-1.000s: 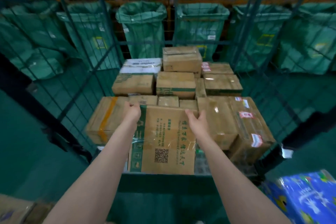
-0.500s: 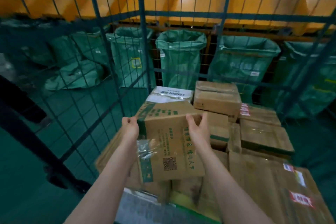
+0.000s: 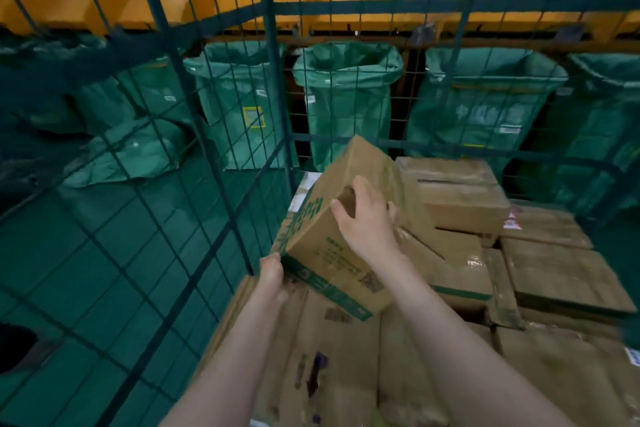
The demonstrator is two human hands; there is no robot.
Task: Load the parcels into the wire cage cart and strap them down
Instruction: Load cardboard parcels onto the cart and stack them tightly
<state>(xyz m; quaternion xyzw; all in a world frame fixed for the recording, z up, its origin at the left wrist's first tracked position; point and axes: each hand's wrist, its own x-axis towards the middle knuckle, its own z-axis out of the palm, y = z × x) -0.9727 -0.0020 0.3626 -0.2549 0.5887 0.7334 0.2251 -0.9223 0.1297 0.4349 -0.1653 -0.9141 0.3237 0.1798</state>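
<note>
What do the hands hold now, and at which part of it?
Both hold the tilted cardboard box with green print: the left hand grips its lower near corner, the right hand grips its upper side.

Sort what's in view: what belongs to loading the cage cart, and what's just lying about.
Job in hand: tilted box, gripped by left hand and right hand; stacked parcels; wire cage cart.

Lying about: green sacks hanging behind the cage; flattened sack on the floor.
</note>
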